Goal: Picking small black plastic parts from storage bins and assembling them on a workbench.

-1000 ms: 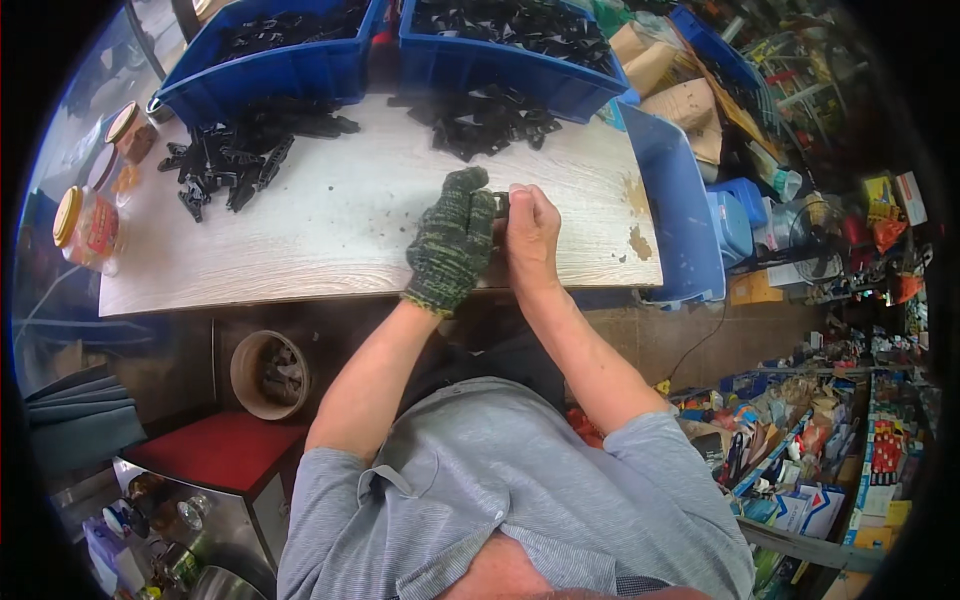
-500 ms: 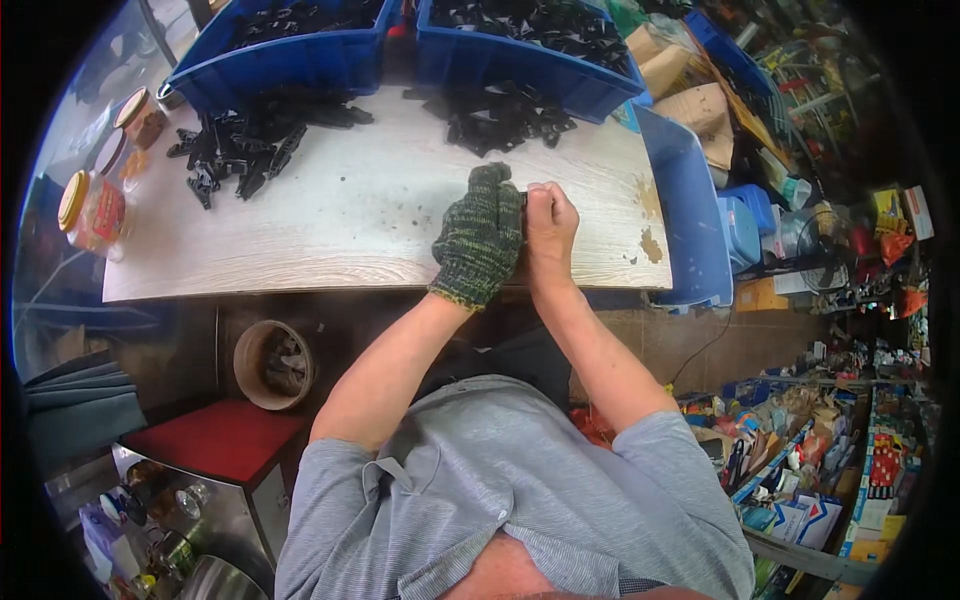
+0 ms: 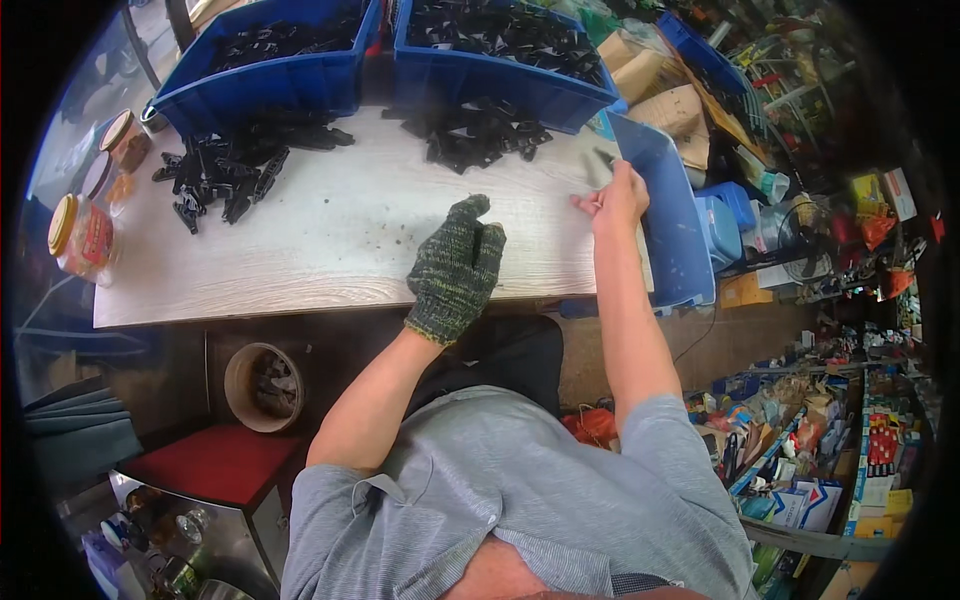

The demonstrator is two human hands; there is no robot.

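Note:
My left hand (image 3: 457, 262), in a dark green knitted glove, is over the table's near middle. Its fingers are curled, and whatever lies inside them is hidden. Farther right, my bare right hand (image 3: 621, 203) is closed beside the light blue bin (image 3: 668, 215). A small dark piece (image 3: 604, 157), blurred, shows at its fingertips. Beyond my left hand lies a loose pile of flat black plastic pieces (image 3: 470, 140). Another pile, of longer black plastic parts (image 3: 225, 172), lies at the table's left.
Two blue crates (image 3: 265, 95) (image 3: 505, 80) full of black parts stand along the back of the pale table (image 3: 330, 235). Lidded jars (image 3: 82, 235) are at its left end. Below sit a round tub (image 3: 238, 385) and a red-topped cabinet (image 3: 215, 462). Packed shelves fill the right.
My hands have come apart. The right one moved right to the light blue bin with the small dark piece; the left drew slightly back and left. The whole view shifted a little.

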